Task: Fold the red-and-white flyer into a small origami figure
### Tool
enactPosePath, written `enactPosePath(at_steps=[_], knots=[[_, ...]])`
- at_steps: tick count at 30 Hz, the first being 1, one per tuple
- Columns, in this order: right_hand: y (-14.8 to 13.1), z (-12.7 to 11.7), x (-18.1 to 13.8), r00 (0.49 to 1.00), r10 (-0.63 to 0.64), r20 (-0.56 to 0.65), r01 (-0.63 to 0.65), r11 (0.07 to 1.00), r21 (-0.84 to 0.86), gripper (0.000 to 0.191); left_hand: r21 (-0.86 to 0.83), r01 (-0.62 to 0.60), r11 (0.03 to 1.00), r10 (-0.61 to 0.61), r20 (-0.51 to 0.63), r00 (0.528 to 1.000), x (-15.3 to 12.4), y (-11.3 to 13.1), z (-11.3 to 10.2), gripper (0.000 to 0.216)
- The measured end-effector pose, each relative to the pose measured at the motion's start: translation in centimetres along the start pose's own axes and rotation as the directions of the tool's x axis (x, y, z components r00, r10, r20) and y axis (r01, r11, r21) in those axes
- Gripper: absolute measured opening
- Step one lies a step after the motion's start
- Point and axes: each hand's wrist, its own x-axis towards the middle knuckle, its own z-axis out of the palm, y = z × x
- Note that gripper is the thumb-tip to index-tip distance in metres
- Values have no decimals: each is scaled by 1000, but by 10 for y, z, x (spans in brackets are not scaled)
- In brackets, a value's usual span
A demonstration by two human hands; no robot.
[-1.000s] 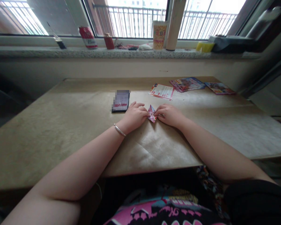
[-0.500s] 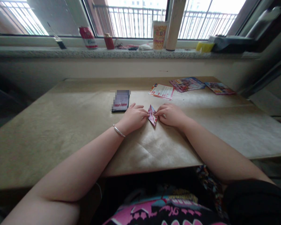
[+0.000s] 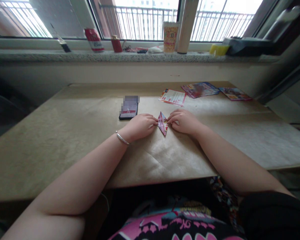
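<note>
A small folded piece of printed paper (image 3: pixel 162 123), kite-shaped with pink and red print, lies on the brown paper-covered table (image 3: pixel 65 133). My left hand (image 3: pixel 140 126), with a silver bangle on the wrist, pinches its left edge with curled fingers. My right hand (image 3: pixel 183 120) pinches the right edge, fingers pressed together. Both hands rest on the table on either side of the fold.
A dark phone (image 3: pixel 129 108) lies just beyond my left hand. Printed leaflets (image 3: pixel 173 97) and booklets (image 3: pixel 200 89) lie at the back right. A can (image 3: pixel 94 40), a cup (image 3: pixel 170 36) and small items stand on the windowsill.
The folded paper has flattened and lengthened into a narrower kite shape. My left arm has slid slightly leftward; both hands stay on the paper.
</note>
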Motion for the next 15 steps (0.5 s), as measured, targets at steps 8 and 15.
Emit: enactPosePath(at_steps=[8,15], knots=[[1,2,0,998,55,-24,-52,990,127,31,-71,19,997,-18,16,1000,-1,2,3,31],[-3,3,0,979,205,-6,-202,970,135,30,-172,62,983,-56,39,998,-2,1,4,33]])
